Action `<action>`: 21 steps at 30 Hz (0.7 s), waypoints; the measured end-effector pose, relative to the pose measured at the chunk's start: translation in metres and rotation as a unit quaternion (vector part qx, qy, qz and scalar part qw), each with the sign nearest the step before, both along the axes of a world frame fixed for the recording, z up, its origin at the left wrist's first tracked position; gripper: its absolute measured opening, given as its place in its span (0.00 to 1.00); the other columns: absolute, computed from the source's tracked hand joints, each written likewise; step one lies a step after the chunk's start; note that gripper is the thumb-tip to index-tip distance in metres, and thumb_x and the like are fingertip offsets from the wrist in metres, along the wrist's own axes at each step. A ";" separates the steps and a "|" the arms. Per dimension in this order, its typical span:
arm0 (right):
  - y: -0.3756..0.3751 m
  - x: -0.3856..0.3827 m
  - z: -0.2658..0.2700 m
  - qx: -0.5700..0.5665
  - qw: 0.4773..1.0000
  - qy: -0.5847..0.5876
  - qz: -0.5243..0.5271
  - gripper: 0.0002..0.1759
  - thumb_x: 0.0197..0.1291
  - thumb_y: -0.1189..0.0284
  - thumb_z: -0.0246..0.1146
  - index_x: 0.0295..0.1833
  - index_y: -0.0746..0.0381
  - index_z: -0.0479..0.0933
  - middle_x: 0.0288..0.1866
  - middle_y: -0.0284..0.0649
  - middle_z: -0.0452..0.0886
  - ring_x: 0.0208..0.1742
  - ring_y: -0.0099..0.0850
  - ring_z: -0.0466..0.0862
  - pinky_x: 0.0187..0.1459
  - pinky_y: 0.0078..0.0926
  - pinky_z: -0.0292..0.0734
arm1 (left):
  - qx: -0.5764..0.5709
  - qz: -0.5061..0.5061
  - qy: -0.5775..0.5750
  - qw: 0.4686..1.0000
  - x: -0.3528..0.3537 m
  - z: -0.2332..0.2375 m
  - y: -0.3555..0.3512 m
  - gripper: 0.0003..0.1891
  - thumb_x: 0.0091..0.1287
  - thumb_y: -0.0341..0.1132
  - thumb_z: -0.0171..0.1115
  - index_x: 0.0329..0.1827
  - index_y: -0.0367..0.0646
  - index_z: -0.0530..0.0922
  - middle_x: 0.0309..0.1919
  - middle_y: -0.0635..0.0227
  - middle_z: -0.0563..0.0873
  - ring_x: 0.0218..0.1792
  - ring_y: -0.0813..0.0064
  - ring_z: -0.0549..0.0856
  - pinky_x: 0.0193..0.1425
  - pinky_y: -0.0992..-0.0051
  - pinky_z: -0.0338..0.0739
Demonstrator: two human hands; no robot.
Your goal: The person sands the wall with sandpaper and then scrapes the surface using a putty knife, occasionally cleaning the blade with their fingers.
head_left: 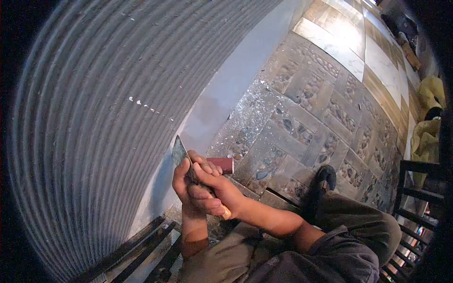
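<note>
My left hand (183,186) is wrapped round a putty knife (179,152). The knife's pointed grey blade sticks up past the thumb, and the light wooden end of its handle shows below the fingers. My right hand (219,186) is closed against the left, fingers curled by the base of the blade. From under its fingertips juts a dark red folded piece (222,165) that looks like sandpaper; the fingers hide the rest of it. Just beyond the hands lies the smooth, pale lower strip of wall (210,111).
A grey ribbed wall (118,94) rises on the left, with a few white specks. White flakes (250,113) litter the patterned stone floor (325,108) along its foot. Black slatted furniture (417,195) stands at right, below yellowish cloth (427,137). My dark shoe (325,177) rests on the floor.
</note>
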State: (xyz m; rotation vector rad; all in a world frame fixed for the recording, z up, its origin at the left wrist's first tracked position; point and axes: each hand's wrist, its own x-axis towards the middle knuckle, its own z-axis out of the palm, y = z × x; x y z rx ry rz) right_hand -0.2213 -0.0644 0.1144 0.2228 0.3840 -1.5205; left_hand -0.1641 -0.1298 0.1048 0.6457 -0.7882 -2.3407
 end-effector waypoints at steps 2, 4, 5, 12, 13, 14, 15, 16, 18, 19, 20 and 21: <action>-0.004 -0.004 0.017 0.086 0.995 -0.040 -0.010 0.13 0.68 0.58 0.51 0.34 0.55 0.66 0.15 0.31 0.63 0.06 0.18 0.61 0.06 0.14 0.55 | 0.003 0.003 0.003 1.000 -0.001 0.000 0.001 0.16 0.69 0.47 0.44 0.36 0.43 0.69 0.23 0.70 0.75 0.27 0.72 0.77 0.42 0.68 0.72; -0.001 -0.004 0.005 0.026 0.997 -0.073 0.017 0.18 0.68 0.57 0.50 0.29 0.57 0.65 0.14 0.31 0.62 0.06 0.18 0.60 0.05 0.15 0.54 | 0.006 0.004 0.005 1.000 0.000 0.000 0.000 0.16 0.69 0.47 0.44 0.36 0.43 0.69 0.23 0.70 0.75 0.27 0.72 0.77 0.42 0.67 0.72; 0.000 -0.003 0.001 -0.034 0.993 -0.108 0.044 0.22 0.68 0.56 0.49 0.25 0.58 0.64 0.13 0.31 0.61 0.05 0.19 0.60 0.04 0.15 0.53 | -0.001 -0.001 0.001 1.000 0.001 -0.002 -0.001 0.17 0.68 0.48 0.44 0.36 0.42 0.69 0.23 0.68 0.76 0.28 0.71 0.77 0.43 0.67 0.72; 0.005 0.002 -0.014 -0.034 0.995 -0.079 0.049 0.17 0.67 0.54 0.52 0.33 0.57 0.68 0.20 0.31 0.70 0.14 0.17 0.67 0.15 0.14 0.59 | -0.020 -0.010 -0.003 1.000 0.004 -0.006 -0.002 0.18 0.67 0.49 0.43 0.36 0.41 0.69 0.23 0.67 0.76 0.30 0.70 0.78 0.45 0.68 0.73; 0.005 0.002 -0.015 -0.048 0.995 -0.077 0.050 0.18 0.67 0.54 0.52 0.33 0.57 0.68 0.20 0.31 0.70 0.15 0.17 0.67 0.15 0.14 0.59 | -0.021 -0.011 -0.003 1.000 0.004 -0.005 -0.001 0.18 0.67 0.49 0.43 0.36 0.41 0.69 0.23 0.67 0.76 0.30 0.70 0.78 0.45 0.68 0.73; 0.005 0.002 -0.016 -0.062 0.994 -0.074 0.051 0.18 0.67 0.54 0.52 0.33 0.57 0.68 0.21 0.31 0.70 0.15 0.17 0.67 0.16 0.14 0.59 | -0.021 -0.003 -0.012 1.000 0.003 -0.004 0.000 0.18 0.67 0.49 0.43 0.36 0.41 0.69 0.23 0.67 0.76 0.30 0.70 0.78 0.45 0.68 0.73; 0.005 0.002 -0.014 -0.063 0.994 -0.074 0.051 0.18 0.67 0.54 0.52 0.33 0.57 0.68 0.21 0.31 0.70 0.15 0.17 0.67 0.16 0.14 0.59 | -0.022 0.004 -0.021 1.000 0.003 -0.003 0.001 0.18 0.67 0.49 0.43 0.36 0.41 0.69 0.23 0.66 0.76 0.30 0.70 0.78 0.45 0.68 0.73; 0.004 0.001 -0.010 -0.038 0.997 -0.051 0.041 0.18 0.66 0.53 0.52 0.33 0.57 0.68 0.20 0.31 0.69 0.14 0.17 0.67 0.14 0.14 0.58 | -0.023 0.004 -0.021 1.000 0.003 -0.004 0.001 0.18 0.67 0.49 0.43 0.36 0.41 0.69 0.23 0.66 0.76 0.30 0.70 0.78 0.45 0.68 0.73; 0.002 -0.001 -0.003 -0.014 0.999 -0.028 0.031 0.19 0.66 0.53 0.52 0.32 0.57 0.68 0.19 0.31 0.69 0.13 0.17 0.66 0.13 0.14 0.57 | -0.029 0.000 -0.003 1.000 0.003 -0.006 0.000 0.16 0.70 0.46 0.43 0.37 0.42 0.69 0.23 0.68 0.75 0.28 0.71 0.77 0.42 0.67 0.73; 0.002 -0.003 0.000 -0.006 0.998 -0.048 0.045 0.23 0.67 0.52 0.50 0.25 0.58 0.65 0.15 0.30 0.64 0.08 0.18 0.62 0.08 0.14 0.54 | -0.029 -0.001 -0.004 1.000 0.003 -0.005 0.000 0.16 0.70 0.46 0.43 0.37 0.42 0.69 0.23 0.68 0.75 0.28 0.71 0.77 0.42 0.67 0.73; 0.001 -0.004 0.001 0.001 0.996 -0.068 0.059 0.28 0.68 0.52 0.47 0.19 0.59 0.62 0.11 0.29 0.59 0.04 0.18 0.57 0.03 0.14 0.50 | -0.025 -0.002 -0.005 1.000 0.003 -0.005 0.000 0.16 0.70 0.46 0.43 0.37 0.42 0.69 0.23 0.68 0.75 0.28 0.70 0.77 0.42 0.67 0.73; 0.002 -0.004 0.001 0.001 0.996 -0.068 0.059 0.28 0.68 0.52 0.47 0.19 0.59 0.62 0.11 0.29 0.59 0.04 0.18 0.57 0.03 0.14 0.50 | -0.022 -0.003 -0.006 1.000 0.002 -0.004 0.000 0.16 0.70 0.46 0.43 0.37 0.42 0.69 0.23 0.68 0.75 0.28 0.70 0.77 0.42 0.67 0.73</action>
